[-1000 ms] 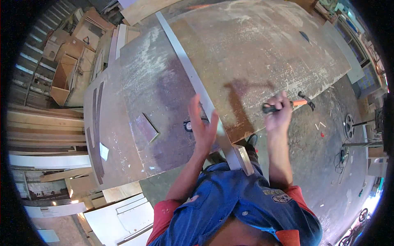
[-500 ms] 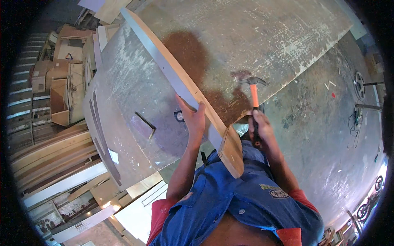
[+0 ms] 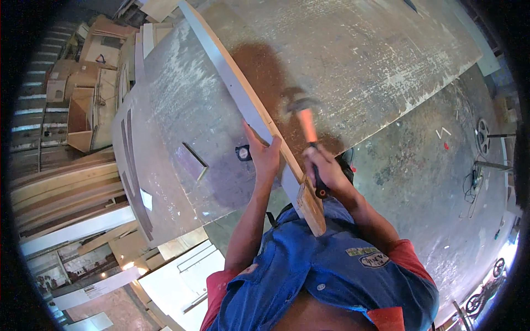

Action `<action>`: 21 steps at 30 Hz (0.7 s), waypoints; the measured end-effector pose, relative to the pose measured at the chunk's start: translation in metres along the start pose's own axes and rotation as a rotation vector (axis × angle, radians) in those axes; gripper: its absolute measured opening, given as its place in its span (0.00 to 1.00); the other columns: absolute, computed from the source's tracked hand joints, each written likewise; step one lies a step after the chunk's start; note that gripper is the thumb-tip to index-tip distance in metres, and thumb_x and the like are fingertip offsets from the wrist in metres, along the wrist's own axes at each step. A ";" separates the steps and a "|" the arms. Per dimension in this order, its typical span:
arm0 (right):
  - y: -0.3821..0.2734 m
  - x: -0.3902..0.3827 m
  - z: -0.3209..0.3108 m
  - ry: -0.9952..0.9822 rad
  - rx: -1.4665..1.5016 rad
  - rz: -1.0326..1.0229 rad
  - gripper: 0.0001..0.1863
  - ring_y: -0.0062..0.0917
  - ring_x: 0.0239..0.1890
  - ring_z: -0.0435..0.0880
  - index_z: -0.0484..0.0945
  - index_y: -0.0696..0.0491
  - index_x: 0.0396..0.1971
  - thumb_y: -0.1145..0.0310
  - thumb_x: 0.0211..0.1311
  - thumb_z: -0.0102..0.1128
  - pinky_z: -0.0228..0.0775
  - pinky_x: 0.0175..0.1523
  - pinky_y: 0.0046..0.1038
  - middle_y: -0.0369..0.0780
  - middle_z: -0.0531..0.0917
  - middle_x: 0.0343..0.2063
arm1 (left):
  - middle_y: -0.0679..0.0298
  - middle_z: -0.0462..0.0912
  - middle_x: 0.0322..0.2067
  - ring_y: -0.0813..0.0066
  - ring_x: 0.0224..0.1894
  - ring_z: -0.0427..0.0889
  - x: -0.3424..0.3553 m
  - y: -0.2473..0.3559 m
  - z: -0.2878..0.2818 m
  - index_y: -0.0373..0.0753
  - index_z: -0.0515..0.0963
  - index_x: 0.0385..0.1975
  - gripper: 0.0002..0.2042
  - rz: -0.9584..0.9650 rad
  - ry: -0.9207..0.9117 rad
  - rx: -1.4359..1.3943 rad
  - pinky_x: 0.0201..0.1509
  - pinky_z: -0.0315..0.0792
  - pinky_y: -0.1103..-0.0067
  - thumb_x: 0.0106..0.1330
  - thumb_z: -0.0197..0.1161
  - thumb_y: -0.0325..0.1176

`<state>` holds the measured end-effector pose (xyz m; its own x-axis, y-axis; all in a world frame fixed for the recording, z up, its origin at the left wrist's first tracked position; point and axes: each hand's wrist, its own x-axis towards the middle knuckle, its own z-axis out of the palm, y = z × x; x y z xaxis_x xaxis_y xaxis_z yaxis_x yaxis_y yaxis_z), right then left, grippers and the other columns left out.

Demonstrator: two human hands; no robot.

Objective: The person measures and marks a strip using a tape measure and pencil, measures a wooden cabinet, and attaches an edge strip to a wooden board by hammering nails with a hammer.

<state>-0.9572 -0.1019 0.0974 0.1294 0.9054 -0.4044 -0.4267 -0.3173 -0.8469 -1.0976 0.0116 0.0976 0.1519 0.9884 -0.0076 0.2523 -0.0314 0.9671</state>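
Note:
A long board (image 3: 245, 105) with a pale face and bare wood edge stands on its side across the worktable, its near end close to my body. My left hand (image 3: 266, 155) grips it, fingers on the pale face and thumb at the top edge. A short wooden piece (image 3: 311, 207) crosses the board's near end. My right hand (image 3: 327, 170) is closed round the black grip of a claw hammer (image 3: 307, 126), whose orange neck and dark head are blurred, raised just right of the board. A round black tape measure (image 3: 242, 153) lies beside my left hand.
The worn worktable (image 3: 359, 60) spreads under the board. A try square (image 3: 195, 161) lies on its left part. Stacked planks (image 3: 66, 190) and wooden boxes (image 3: 81, 118) fill the left side. At far right, a wheel (image 3: 482, 137) and cables are on the concrete floor.
My right hand has swung the hammer leftward, nearer the board. My left hand keeps its hold on the board. The whole view has shifted slightly.

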 end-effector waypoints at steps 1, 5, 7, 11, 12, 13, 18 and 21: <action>0.000 0.003 -0.004 -0.004 -0.006 0.005 0.14 0.19 0.12 0.68 0.71 0.52 0.40 0.57 0.74 0.44 0.61 0.16 0.23 0.33 0.70 0.14 | 0.48 0.62 0.65 0.61 0.64 0.66 0.001 -0.001 0.000 0.29 0.40 0.72 0.44 -0.014 0.001 -0.011 0.67 0.60 0.72 0.57 0.60 0.24; -0.025 0.012 -0.010 -0.256 0.169 0.209 0.15 0.18 0.12 0.68 0.71 0.52 0.41 0.56 0.75 0.43 0.59 0.16 0.22 0.33 0.70 0.15 | 0.52 0.65 0.62 0.63 0.61 0.69 0.004 -0.018 -0.003 0.32 0.42 0.72 0.43 0.041 0.066 0.068 0.64 0.64 0.72 0.57 0.59 0.23; -0.033 0.012 -0.012 -0.001 0.223 0.172 0.16 0.19 0.11 0.68 0.72 0.52 0.41 0.54 0.75 0.43 0.59 0.15 0.23 0.34 0.70 0.14 | 0.50 0.63 0.64 0.63 0.63 0.66 0.005 -0.014 -0.001 0.31 0.41 0.72 0.44 0.010 0.041 0.040 0.65 0.62 0.72 0.57 0.59 0.23; -0.030 0.006 0.001 0.057 0.144 0.195 0.16 0.20 0.11 0.68 0.71 0.52 0.40 0.54 0.76 0.43 0.62 0.15 0.22 0.34 0.70 0.15 | 0.50 0.62 0.64 0.64 0.64 0.65 0.005 -0.001 0.002 0.30 0.41 0.72 0.44 -0.039 0.007 -0.099 0.67 0.60 0.73 0.56 0.60 0.23; -0.030 0.005 0.000 -0.116 0.049 0.230 0.15 0.20 0.11 0.68 0.69 0.53 0.41 0.56 0.76 0.41 0.62 0.16 0.21 0.34 0.70 0.15 | 0.50 0.62 0.64 0.64 0.64 0.65 0.004 0.000 0.001 0.30 0.41 0.72 0.44 -0.042 0.021 -0.101 0.67 0.60 0.73 0.56 0.60 0.23; -0.031 0.007 -0.002 -0.127 0.041 0.235 0.15 0.20 0.11 0.68 0.69 0.53 0.41 0.56 0.76 0.41 0.62 0.16 0.21 0.34 0.70 0.15 | 0.50 0.63 0.63 0.64 0.63 0.65 0.004 0.002 -0.001 0.30 0.41 0.72 0.45 -0.101 0.007 -0.092 0.67 0.60 0.73 0.56 0.60 0.23; -0.055 0.055 -0.019 -0.393 0.088 0.373 0.16 0.18 0.12 0.68 0.68 0.53 0.45 0.56 0.77 0.40 0.62 0.16 0.20 0.33 0.70 0.15 | 0.54 0.65 0.61 0.66 0.62 0.66 0.005 0.005 -0.006 0.32 0.42 0.73 0.44 -0.021 -0.033 -0.086 0.66 0.61 0.75 0.56 0.58 0.20; -0.077 0.092 -0.023 -0.360 0.253 0.455 0.16 0.17 0.14 0.68 0.69 0.52 0.47 0.54 0.76 0.43 0.62 0.18 0.19 0.32 0.69 0.17 | 0.54 0.64 0.64 0.68 0.65 0.64 0.000 0.005 -0.001 0.31 0.42 0.73 0.44 -0.069 0.058 -0.092 0.67 0.60 0.75 0.56 0.58 0.18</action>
<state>-0.8921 -0.0009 0.1176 -0.4055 0.7479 -0.5256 -0.5725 -0.6560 -0.4918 -1.0970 0.0115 0.1021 0.0811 0.9947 -0.0625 0.1709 0.0479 0.9841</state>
